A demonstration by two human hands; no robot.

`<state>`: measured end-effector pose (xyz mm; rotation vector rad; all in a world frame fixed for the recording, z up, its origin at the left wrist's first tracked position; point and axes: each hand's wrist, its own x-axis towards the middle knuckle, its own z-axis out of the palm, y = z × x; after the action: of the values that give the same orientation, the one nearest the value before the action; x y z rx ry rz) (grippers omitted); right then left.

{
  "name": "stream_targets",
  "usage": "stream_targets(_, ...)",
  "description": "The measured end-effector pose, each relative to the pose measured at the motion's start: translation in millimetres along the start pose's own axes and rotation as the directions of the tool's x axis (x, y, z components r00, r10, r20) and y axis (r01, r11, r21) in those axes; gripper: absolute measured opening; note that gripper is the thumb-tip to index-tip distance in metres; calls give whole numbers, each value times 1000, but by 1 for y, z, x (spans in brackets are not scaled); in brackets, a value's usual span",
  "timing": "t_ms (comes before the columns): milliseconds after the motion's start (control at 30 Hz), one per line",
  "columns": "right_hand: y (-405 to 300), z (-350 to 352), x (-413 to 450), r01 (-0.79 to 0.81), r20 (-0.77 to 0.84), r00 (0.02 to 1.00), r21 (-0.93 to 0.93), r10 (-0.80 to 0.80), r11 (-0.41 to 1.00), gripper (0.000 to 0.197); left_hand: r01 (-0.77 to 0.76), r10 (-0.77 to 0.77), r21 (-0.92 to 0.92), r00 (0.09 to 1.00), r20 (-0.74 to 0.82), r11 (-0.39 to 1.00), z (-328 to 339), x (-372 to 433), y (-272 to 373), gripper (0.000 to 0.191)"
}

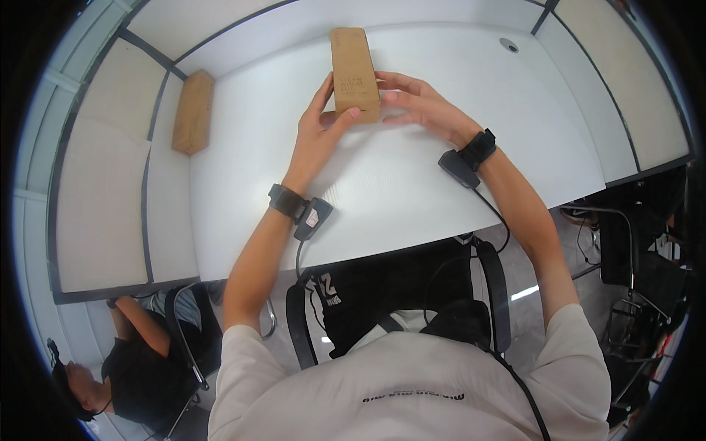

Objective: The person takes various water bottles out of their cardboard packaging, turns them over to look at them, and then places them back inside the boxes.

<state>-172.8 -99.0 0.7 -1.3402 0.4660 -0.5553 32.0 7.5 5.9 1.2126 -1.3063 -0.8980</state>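
Observation:
A long brown cardboard box (353,66) with printed writing stands out in front of me on the white desk, towards its back edge. My left hand (325,118) grips its left side and near end, the thumb lying over the near edge. Beside the box's right side is my right hand (422,105), fingers apart and slightly blurred; whether a fingertip touches the cardboard I cannot tell. A second brown cardboard box (193,113) is at the desk's left end, against the partition.
Partition panels (105,165) enclose the white desk (386,193) at left, back and right. A round cable grommet (509,45) sits at the back right. Wrist-worn devices trail cables over the front edge. Another person (143,364) sits at lower left; chairs are at right.

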Motion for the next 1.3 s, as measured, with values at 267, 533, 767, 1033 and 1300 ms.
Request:
stream_targets(267,1,-5,4,-80,28,997,346,75,935,93,-53,53,-1,998,-24,999,26,-10,9,68)
stream_targets(533,-2,-2,4,-44,18,999,335,40,941,102,-160,162,-43,985,56,986,20,-8,-2,73)
stream_targets(767,3,-10,6,-69,45,997,422,55,904,93,-130,126,50,989,82,990,21,-7,-7,79)
stream_targets(1033,-1,-3,5,-40,-4,999,359,44,933,93,-123,122,83,992,12,989,14,-4,-3,65)
stream_targets(1300,4,-5,5,-27,6,1000,388,26,921,84,-69,67,146,998,15,987,15,-6,4,54)
